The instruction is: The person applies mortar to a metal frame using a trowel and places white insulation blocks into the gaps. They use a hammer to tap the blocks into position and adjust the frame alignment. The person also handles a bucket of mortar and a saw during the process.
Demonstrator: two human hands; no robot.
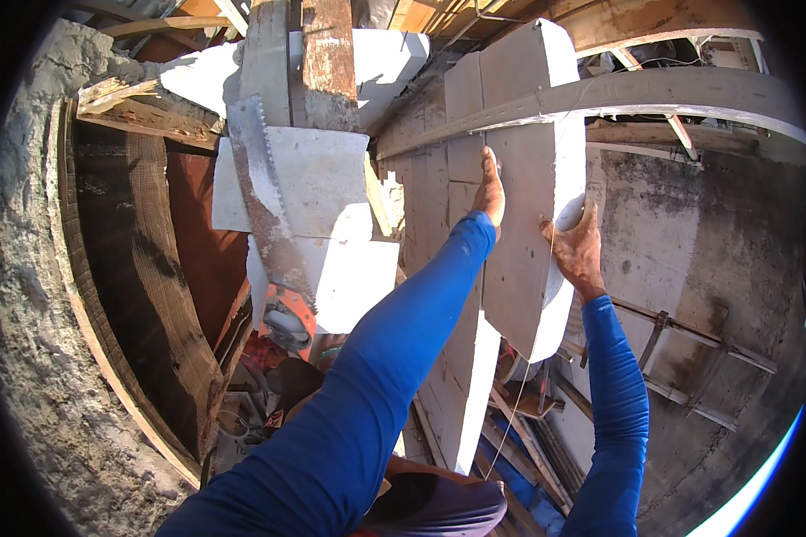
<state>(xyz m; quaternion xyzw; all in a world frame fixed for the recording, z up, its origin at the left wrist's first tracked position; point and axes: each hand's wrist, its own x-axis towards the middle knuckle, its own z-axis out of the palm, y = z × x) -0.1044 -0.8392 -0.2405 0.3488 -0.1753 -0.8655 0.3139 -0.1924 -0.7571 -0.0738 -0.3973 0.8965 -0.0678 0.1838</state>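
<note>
A tall white lightweight block point(519, 242) stands upright in front of me, on a course of similar white blocks point(476, 394). My left hand point(490, 192) lies against its face with the fingers stretched upward. At its right edge my right hand point(578, 251) grips the block, thumb on the face and fingers round the far side, partly hidden. A thin string point(513, 416) hangs down past the block's lower end. To the left, a handsaw point(264, 188) with an orange-red handle rests across white block pieces point(331, 179).
A long wooden beam point(672, 94) crosses right behind the block's upper part. Weathered planks point(330, 63) stand at the back. Rough masonry point(27, 295) and dark timbers point(166, 259) line the left. Below, there is a person's dark clothing point(430, 510) and stacked lumber point(537, 447).
</note>
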